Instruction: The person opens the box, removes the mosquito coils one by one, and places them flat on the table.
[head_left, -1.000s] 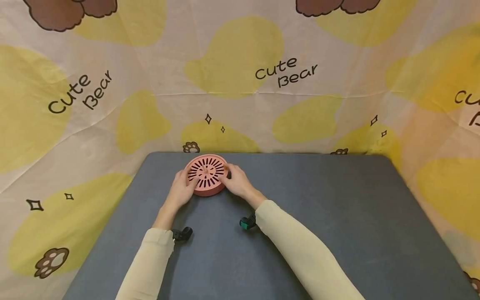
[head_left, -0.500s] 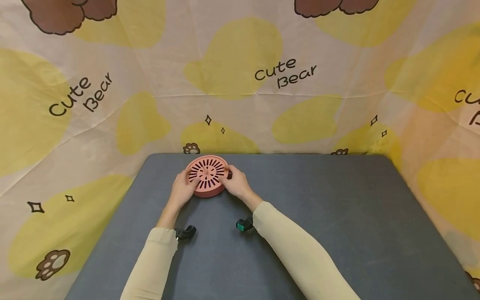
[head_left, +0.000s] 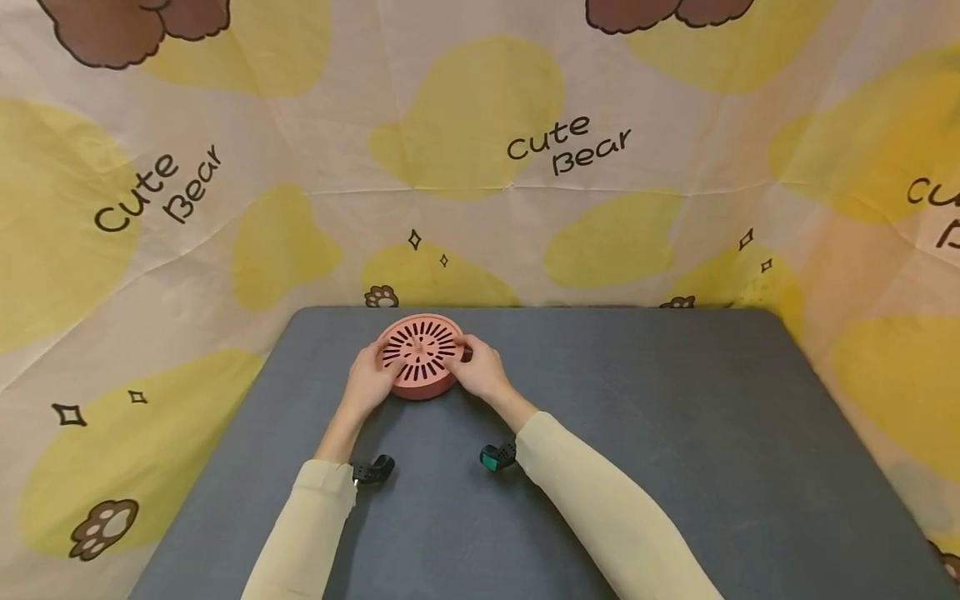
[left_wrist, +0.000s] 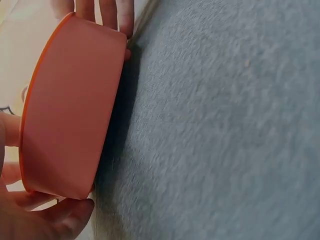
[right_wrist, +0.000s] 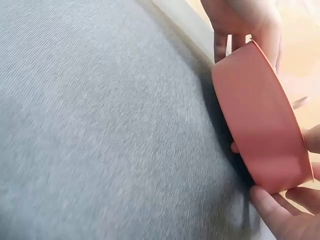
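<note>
A round pink box (head_left: 422,390) with a lid (head_left: 420,350) of radiating dark slots and a small raised centre is near the far edge of the table, left of middle. My left hand (head_left: 367,379) grips its left side, thumb over the lid's edge. On the opposite side my right hand (head_left: 482,372) holds the rim between thumb and fingers. Both wrist views show the smooth side wall of the box (left_wrist: 72,105) and fingertips at its lower edge, with dark shadow beneath. Whether the base touches the table cannot be told. The inside is hidden.
The grey table (head_left: 660,433) extends to the right and towards the front. A patterned cloth (head_left: 465,108) hangs behind and beside it. Black straps with small devices (head_left: 378,468) are on both wrists.
Between my hands, the box has shifted slightly to the right and nearer to me. Both hands have kept their hold on it.
</note>
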